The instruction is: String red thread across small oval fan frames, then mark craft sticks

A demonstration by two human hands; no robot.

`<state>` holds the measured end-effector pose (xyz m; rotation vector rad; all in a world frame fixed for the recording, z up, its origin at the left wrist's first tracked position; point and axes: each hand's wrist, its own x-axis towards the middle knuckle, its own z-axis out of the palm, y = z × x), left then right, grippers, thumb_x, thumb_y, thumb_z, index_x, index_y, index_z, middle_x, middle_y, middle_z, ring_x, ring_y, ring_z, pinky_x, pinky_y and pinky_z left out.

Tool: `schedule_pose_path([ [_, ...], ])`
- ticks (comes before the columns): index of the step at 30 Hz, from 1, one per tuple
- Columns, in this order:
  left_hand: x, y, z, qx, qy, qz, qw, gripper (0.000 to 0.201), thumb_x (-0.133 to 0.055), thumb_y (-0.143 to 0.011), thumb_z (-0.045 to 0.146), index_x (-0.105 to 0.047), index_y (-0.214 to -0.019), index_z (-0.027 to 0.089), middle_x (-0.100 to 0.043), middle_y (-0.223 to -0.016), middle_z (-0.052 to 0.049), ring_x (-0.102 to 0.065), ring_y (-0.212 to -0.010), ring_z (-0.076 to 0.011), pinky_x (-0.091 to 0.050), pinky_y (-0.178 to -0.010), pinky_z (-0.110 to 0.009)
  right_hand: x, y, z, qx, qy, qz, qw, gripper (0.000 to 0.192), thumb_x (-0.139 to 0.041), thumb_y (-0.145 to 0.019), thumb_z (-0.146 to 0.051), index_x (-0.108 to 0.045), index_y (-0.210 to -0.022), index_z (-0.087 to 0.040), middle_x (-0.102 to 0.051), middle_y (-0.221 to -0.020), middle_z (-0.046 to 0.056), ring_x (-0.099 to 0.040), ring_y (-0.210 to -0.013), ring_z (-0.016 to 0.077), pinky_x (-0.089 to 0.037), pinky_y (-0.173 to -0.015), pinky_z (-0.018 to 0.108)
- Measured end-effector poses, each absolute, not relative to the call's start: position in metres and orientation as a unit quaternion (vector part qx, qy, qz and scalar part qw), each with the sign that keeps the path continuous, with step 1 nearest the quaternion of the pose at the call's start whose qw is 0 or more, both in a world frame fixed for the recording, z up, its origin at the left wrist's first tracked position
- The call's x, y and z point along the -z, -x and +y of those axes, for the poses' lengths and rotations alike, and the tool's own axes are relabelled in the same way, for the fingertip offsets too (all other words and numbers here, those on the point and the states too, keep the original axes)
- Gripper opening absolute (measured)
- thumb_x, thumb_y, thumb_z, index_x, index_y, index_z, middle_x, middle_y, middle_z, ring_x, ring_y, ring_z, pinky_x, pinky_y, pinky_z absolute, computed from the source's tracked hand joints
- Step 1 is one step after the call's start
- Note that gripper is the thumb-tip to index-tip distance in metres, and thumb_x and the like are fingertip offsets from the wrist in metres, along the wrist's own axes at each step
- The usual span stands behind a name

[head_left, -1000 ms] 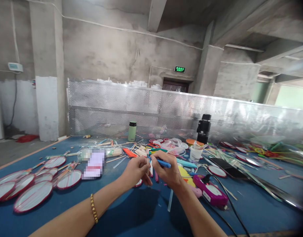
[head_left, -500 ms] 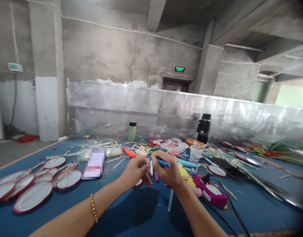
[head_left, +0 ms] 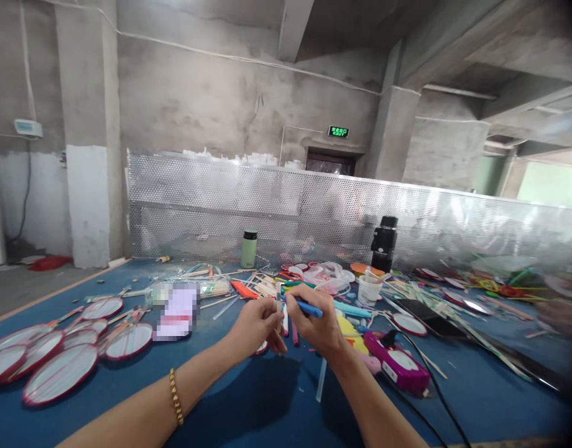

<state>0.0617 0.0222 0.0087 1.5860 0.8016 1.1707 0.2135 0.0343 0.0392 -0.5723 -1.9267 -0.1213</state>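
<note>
While nothing has shifted in the last second, the left hand (head_left: 255, 323) and right hand (head_left: 314, 325) stay pinched on a blue stick (head_left: 309, 307) above the blue table (head_left: 249, 404); beyond, a green flask (head_left: 249, 249).

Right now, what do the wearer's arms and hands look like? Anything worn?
Both forearms are bare, no sleeves in view. The left hand and right hand wear no gloves. A gold bead bracelet circles the left forearm; the right one shows nothing worn.
</note>
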Motion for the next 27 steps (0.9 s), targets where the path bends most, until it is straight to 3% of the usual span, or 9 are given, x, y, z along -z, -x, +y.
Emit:
schedule_pose_path([
  [27, -0.007, -0.063, 0.0236, -0.48, -0.649, 0.334, 0.486, 0.025, -0.06, -0.075, 0.04, -0.048, -0.066, 0.02, -0.059, -0.05, 0.003, -0.067, -0.044, -0.0181, -0.046, -0.039, -0.023, -0.0385, -0.2137, 0.0338, 0.049, 0.243, -0.809, 0.533, 0.018, -0.051, -0.087, -0.017, -0.058, -0.071, -0.019, -0.057, -0.061, -0.002, -0.049, -0.054, 0.0102, -0.038, -0.057, 0.023],
])
